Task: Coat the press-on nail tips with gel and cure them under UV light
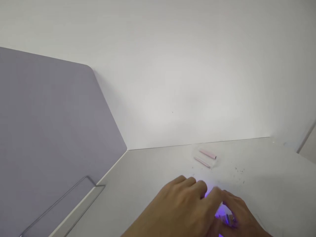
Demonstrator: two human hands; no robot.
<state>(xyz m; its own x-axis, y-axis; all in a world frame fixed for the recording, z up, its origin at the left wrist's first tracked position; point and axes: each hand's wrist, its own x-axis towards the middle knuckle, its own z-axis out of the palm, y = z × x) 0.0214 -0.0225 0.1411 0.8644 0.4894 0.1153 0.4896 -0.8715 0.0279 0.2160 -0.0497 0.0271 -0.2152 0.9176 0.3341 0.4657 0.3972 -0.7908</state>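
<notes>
My left hand (181, 204) and my right hand (238, 212) come together low over the white desk (153, 177), near the bottom edge of the view. Fingers of both hands curl around a small metallic object (228, 219) that gives off a purple glow between them. I cannot make out what the object is. Beyond the hands, two thin pink stick-like pieces (206, 157) lie side by side on the desk, apart from my fingers.
A grey divider panel (49, 138) stands along the desk's left side, held by a metal wire bracket (74, 194). A white wall (185, 82) rises behind the desk. Small dark specks (239, 171) dot the desk to the right of the pink pieces.
</notes>
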